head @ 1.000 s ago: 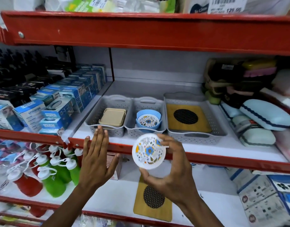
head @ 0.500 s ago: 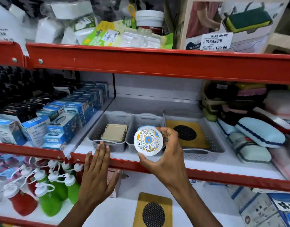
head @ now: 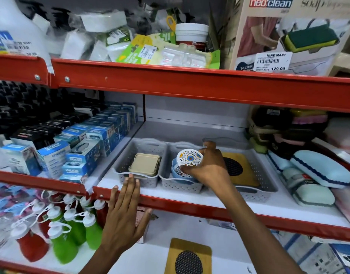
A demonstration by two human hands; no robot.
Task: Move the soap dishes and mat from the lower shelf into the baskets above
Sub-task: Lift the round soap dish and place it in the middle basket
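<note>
My right hand [head: 206, 167] grips a round white soap dish with a floral print [head: 189, 157], tilted, over the middle grey basket [head: 180, 185]. A blue round soap dish [head: 178, 173] lies in that basket beneath it. The left grey basket [head: 124, 165] holds beige square soap dishes [head: 144, 165]. The right grey basket [head: 267, 180] holds a yellow mat with a black mesh oval [head: 241, 167]. A second yellow mat [head: 190, 256] lies on the lower shelf. My left hand [head: 124, 216] is flat, fingers spread, against the red shelf edge [head: 190, 204].
Blue boxed goods [head: 81, 153] crowd the left of the middle shelf, sponges and cases [head: 316, 171] the right. Red and green bottles [head: 71, 230] stand on the lower shelf at left. A red upper shelf beam [head: 190, 86] runs overhead.
My right hand has carried the floral soap dish up and forward from the shelf edge into the middle basket, over the blue dish. My left hand stayed at the shelf edge.
</note>
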